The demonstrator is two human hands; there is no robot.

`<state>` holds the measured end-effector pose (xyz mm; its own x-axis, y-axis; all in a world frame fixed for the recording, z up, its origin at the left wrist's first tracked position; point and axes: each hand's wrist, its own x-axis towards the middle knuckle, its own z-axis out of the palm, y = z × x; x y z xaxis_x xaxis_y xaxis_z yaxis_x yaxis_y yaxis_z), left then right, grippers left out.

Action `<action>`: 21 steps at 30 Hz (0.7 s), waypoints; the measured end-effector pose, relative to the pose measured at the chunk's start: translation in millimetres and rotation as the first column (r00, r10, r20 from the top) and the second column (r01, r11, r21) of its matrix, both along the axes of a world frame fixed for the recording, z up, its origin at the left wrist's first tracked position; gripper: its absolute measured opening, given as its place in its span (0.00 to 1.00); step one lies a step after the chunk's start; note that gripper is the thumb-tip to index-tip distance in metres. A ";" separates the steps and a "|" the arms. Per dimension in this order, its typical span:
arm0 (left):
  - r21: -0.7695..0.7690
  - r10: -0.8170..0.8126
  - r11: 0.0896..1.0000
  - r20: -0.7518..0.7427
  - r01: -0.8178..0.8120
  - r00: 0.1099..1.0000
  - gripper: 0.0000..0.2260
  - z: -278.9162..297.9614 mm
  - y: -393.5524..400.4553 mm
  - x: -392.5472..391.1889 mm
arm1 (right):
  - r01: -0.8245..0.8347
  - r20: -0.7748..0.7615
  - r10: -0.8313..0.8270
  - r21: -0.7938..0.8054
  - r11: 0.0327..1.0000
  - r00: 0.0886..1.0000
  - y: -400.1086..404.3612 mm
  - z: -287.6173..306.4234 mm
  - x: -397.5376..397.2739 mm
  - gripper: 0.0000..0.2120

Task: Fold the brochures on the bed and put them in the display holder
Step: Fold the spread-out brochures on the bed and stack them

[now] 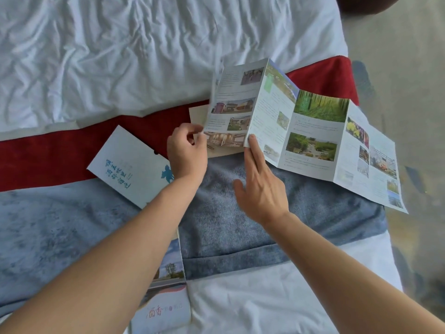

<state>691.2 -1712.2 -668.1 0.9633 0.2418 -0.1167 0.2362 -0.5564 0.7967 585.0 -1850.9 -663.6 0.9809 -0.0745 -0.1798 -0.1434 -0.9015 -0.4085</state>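
A long brochure (310,131) with several photo panels lies spread in zigzag folds across the bed, reaching toward the right edge. Its leftmost panel stands tilted up. My left hand (186,150) pinches the lower left corner of that raised panel. My right hand (258,186) has straight fingers, and its index fingertip presses the bottom of the first crease. A folded white brochure (130,165) with blue writing lies to the left, partly under my left forearm. Another brochure (166,302) with a landscape photo lies near the bottom, mostly hidden by my left arm. No display holder is visible.
A beige sheet (198,114) peeks out beneath the raised panel. A blue towel (240,227) and a red runner (48,155) cross the white bed sheet (108,56). The bed's edge runs down the right side, with patterned floor (409,92) beyond it.
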 end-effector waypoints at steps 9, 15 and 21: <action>0.313 -0.621 0.762 0.101 0.567 0.778 0.16 -4.0 -7.2 -19.1 | -0.049 0.049 0.045 0.079 0.996 0.998 1.0 2.8 -4.3 0.38; 0.323 -0.578 0.797 0.160 0.510 0.800 0.08 -0.5 -13.0 -21.4 | -0.070 0.054 0.067 0.076 0.995 0.996 -3.2 8.5 -6.8 0.33; 0.308 -0.513 0.839 0.174 0.449 0.840 0.06 -2.2 -11.4 -25.9 | 0.026 -0.087 -0.030 -0.047 0.999 0.996 -23.4 -3.7 -21.9 0.26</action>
